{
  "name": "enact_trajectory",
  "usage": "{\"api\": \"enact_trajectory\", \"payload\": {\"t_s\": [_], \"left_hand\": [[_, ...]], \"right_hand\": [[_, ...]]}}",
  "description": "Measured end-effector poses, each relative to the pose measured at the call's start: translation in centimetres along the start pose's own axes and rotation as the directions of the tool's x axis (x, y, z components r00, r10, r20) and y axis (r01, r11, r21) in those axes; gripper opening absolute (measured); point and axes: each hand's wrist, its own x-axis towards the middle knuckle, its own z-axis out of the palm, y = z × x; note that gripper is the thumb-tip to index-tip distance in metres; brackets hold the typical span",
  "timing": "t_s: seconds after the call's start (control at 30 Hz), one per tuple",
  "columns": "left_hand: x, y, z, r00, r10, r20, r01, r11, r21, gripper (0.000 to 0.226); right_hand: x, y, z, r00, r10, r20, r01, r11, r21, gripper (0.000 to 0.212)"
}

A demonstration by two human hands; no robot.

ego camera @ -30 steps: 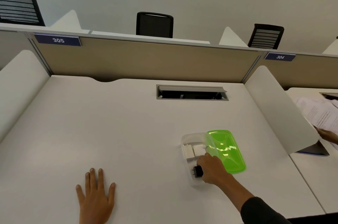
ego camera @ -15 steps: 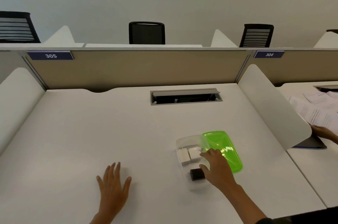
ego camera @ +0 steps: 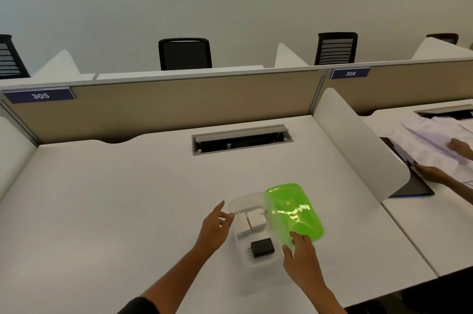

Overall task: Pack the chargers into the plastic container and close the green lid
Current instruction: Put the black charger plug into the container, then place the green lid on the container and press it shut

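A clear plastic container [ego camera: 245, 205] sits on the white worktop [ego camera: 122, 201], a little right of the middle and toward the near edge. Inside it lie two white chargers [ego camera: 252, 221] side by side in the far half, one with metal prongs pointing away to the right, and a black charger [ego camera: 261, 248] in the near half with its two prongs pointing left. The green lid [ego camera: 294, 211] is not shut: it leans tilted over the right side of the container, its left edge overlapping the container's right rim and its right part lying out over the worktop. The left hand [ego camera: 215, 229] reaches in from the lower left with its fingers loosely spread, the fingertips right at the container's left rim beside the white chargers; whether they press on the rim cannot be told, and the hand holds nothing. The right hand [ego camera: 302, 257] comes in from the lower right, open with fingers parted, its fingertips at the near end of the lid, touching or just over its edge; no closed grip shows there. At the back of the worktop a cable slot [ego camera: 242, 138] with a grey flap stands open, and behind it a beige partition [ego camera: 179, 103] carries a blue number tag [ego camera: 39, 95] reading 305. On the neighbouring desk to the right, another person's hands [ego camera: 445, 160] rest on printed papers [ego camera: 432, 139].
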Motion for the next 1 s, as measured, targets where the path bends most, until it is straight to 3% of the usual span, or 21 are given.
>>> {"api": "enact_trajectory", "payload": {"t_s": [0.2,0.43,0.57,0.73,1.0], "left_hand": [[0.8,0.4,1.0,1.000,0.005,-0.026,-0.002,0.996,0.091,0.056],[0.5,-0.3,0.7,0.999,-0.047,-0.003,0.047,0.998,0.036,0.064],[-0.5,-1.5,-0.6,0.997,-0.083,0.000,0.083,0.996,-0.034,0.066],[-3.0,-3.8,-2.5,0.982,-0.165,-0.095,0.144,0.970,-0.198,0.067],[-6.9,-6.0,-4.0,0.895,-0.373,-0.243,0.238,0.862,-0.447,0.055]], "right_hand": [[0.1,0.0,0.4,0.997,0.071,0.032,-0.074,0.988,0.137,0.041],[1.0,-0.4,0.3,0.995,0.086,0.041,-0.092,0.979,0.184,0.035],[2.3,-1.9,0.2,0.998,0.041,0.047,-0.048,0.984,0.170,0.038],[4.6,-5.1,0.5,0.997,-0.040,0.061,0.031,0.989,0.147,0.035],[6.9,-10.8,2.2,0.974,-0.180,0.137,0.163,0.979,0.125,0.032]]}}
